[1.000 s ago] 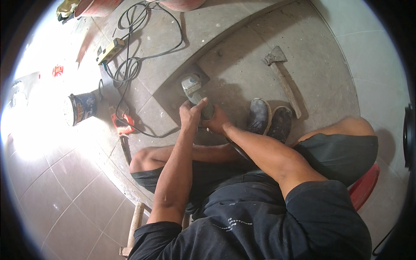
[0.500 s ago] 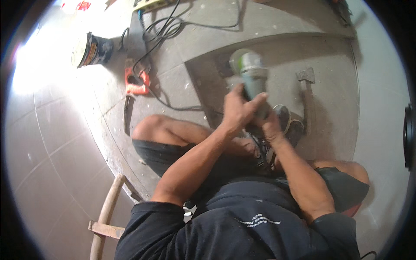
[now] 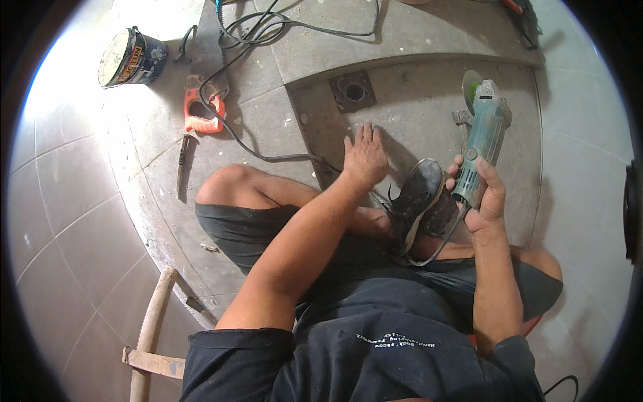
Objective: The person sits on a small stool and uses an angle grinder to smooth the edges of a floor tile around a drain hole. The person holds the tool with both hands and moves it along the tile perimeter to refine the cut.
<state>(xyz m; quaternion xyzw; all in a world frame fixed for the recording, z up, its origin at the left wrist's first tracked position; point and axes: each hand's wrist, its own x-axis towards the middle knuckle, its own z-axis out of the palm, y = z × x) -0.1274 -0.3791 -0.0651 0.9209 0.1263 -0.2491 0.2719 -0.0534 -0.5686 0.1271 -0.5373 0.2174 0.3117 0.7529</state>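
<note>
My right hand (image 3: 483, 197) is wrapped round the rear body of a teal angle grinder (image 3: 487, 134), held up on the right with its disc (image 3: 471, 90) pointing away from me. The grinder's cord hangs from its rear end toward my lap. My left hand (image 3: 366, 155) holds nothing; its fingers stretch out over the sunken floor section (image 3: 422, 87). Just beyond those fingertips is a square drain plate (image 3: 352, 91) with a round dark hole. Behind the grinder a hatchet's head (image 3: 462, 118) shows in part; its handle is mostly hidden.
An orange-handled handsaw (image 3: 203, 114) lies on the tiles at left, with a narrow chisel-like tool (image 3: 182, 167) nearer me. A paint bucket (image 3: 134, 57) stands farther left. Black cable (image 3: 258, 158) runs across the floor. A wooden frame (image 3: 155, 328) leans at lower left. My shoes (image 3: 418, 194) are crossed before me.
My left hand has let go of the grinder and lies open near the drain. My right hand has carried the grinder to the right, uncovering the drain plate.
</note>
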